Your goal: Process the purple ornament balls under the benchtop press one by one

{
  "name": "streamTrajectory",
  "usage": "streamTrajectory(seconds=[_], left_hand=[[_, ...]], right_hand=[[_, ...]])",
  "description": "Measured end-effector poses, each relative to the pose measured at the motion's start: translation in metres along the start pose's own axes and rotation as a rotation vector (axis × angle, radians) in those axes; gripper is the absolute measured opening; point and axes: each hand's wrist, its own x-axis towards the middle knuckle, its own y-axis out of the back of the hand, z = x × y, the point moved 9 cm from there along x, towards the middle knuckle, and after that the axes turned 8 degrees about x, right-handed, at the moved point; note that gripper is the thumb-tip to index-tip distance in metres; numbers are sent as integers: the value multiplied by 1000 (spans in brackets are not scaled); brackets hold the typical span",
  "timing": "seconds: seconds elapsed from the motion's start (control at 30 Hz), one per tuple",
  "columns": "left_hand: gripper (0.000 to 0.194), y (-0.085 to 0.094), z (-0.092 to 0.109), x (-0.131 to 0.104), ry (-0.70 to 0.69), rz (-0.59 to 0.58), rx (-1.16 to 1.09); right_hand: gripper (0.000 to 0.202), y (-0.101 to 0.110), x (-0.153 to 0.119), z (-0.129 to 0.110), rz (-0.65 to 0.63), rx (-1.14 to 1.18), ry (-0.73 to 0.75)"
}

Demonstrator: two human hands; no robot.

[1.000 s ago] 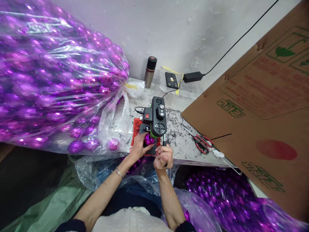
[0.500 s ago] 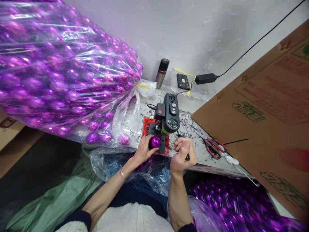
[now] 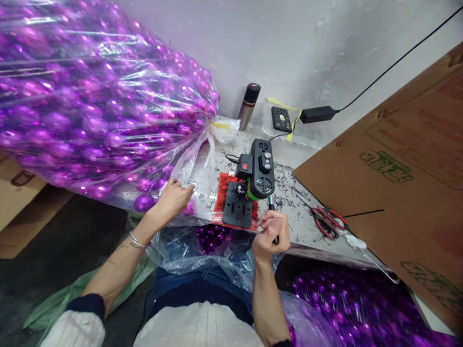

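My right hand [image 3: 271, 235] is wrapped round the black-gripped lever [image 3: 271, 205] of a small black-and-green bench drill press [image 3: 263, 168]. The drill's black slotted base plate [image 3: 237, 207] lies bare on a red cloth [image 3: 221, 193]. My left hand [image 3: 175, 198] is over the table at the left, its fingers apart and partly bent beside the loose mouth of a clear plastic bag [image 3: 197, 176]. A shiny purple ball [image 3: 189, 208] lies just below its fingertips. Another purple ball [image 3: 143, 202] is to the left of that wrist.
Purple balls fill the large bag [image 3: 90, 101] at the left. An open bag with more balls [image 3: 213, 238] is in front of my lap. Red-handled scissors [image 3: 328, 221], a flask [image 3: 249, 106], a phone [image 3: 281, 119], a power adapter [image 3: 318, 114] and a cardboard box [image 3: 398, 168] stand around.
The purple ball has gone from the base plate. My left hand has moved left, away from the drill, to the bag's mouth. My right hand has stayed on the lever.
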Motion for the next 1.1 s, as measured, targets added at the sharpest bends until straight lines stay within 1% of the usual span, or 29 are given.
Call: streamTrajectory(seconds=[0.07, 0.13, 0.17, 0.23, 0.3, 0.37, 0.47, 0.53, 0.57, 0.63, 0.67, 0.7, 0.73, 0.8, 0.87, 0.9, 0.97, 1.0, 1.1], left_hand=[[25, 4, 4, -4, -73, -80, 174], [29, 4, 8, -9, -127, -171, 292], [28, 2, 7, -11, -132, -214, 327], [25, -3, 1, -14, -82, -271, 377], [35, -11, -8, -15, -11, -297, 412], [47, -20, -12, -15, 25, -299, 415], [48, -32, -11, -14, 14, -275, 322], [50, -29, -7, -12, 13, -190, 186], [53, -24, -4, -10, 20, -116, 82], [61, -9, -1, -11, 87, 67, -206], [65, -5, -1, -13, 145, 133, -389], [70, -7, 0, -16, 210, 158, -588], [75, -14, 4, -20, 276, 143, -789], [84, -36, 23, -30, 379, 37, -1144], [89, -56, 48, -39, 433, -67, -1406], [89, -64, 58, -42, 452, -97, -1511], [81, -78, 74, -46, 484, -135, -1695], [74, -84, 79, -47, 507, -143, -1769], [55, -98, 82, -45, 613, -123, -1870]], right_hand=[[39, 1, -3, 4, 22, 5, -25], [39, 2, -5, 8, 42, 23, -43], [39, 2, -6, 9, 51, 32, -45], [39, 2, -8, 10, 58, 42, -44], [38, 2, -8, 10, 55, 46, -48], [38, 2, -8, 11, 40, 44, -59], [37, 1, -8, 9, 19, 26, -48], [37, 0, -6, 5, 13, 12, -18], [37, 0, -6, 3, 11, 3, 1], [36, -2, -4, -1, -4, -19, 32], [36, -2, -4, -2, -13, -27, 37], [36, -3, -3, -2, -20, -30, 40], [35, -3, -3, -3, -24, -28, 39], [35, -3, -2, -4, -30, -23, 40], [34, -3, -2, -6, -46, -39, 50], [34, -3, -1, -6, -59, -52, 53], [33, -4, -1, -7, -82, -70, 53], [33, -4, -1, -7, -90, -73, 52], [33, -4, 1, -9, -96, -52, 56]])
